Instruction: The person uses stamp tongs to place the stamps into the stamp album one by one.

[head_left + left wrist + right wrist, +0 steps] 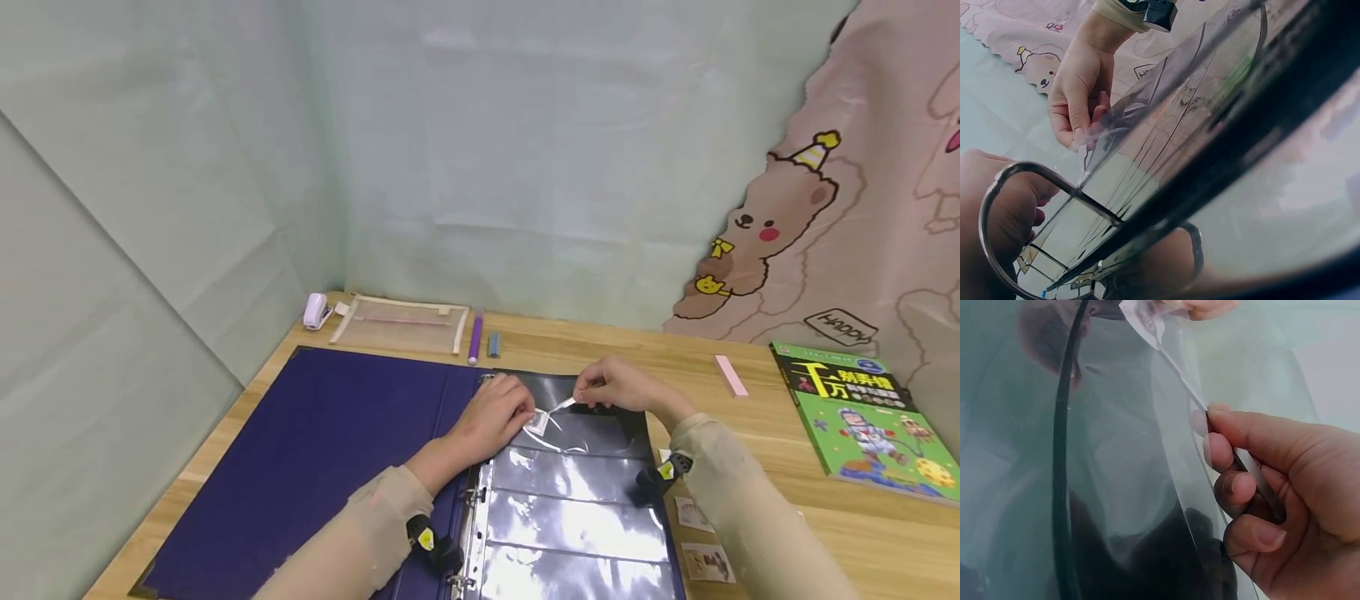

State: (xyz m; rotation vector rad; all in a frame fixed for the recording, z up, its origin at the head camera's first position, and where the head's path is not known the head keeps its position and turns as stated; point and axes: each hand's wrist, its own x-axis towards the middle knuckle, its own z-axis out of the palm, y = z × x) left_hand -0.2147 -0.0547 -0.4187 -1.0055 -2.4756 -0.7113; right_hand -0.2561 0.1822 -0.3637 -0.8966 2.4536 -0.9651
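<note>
A dark blue ring-binder stamp album (345, 417) lies open, a black page with clear pocket strips (577, 475) on its right side. My right hand (618, 385) pinches metal tweezers (1260, 481) between thumb and fingers. Their tips meet a small pale stamp (1141, 325) with a perforated edge at the top pocket. On the page's upper left, my left hand (487, 421) has curled fingers and appears to pinch the clear film beside the stamp. Its fingertips are partly hidden. The film's edge bows up below the stamp.
Behind the album lie a stapler (316, 312), a mesh zip pouch (401, 325), a purple pen (476, 337) and a small blue-grey block (493, 344). Several loose stamps (707, 562) lie right of the album. Farther right are a pink strip (731, 375) and a green book (870, 425).
</note>
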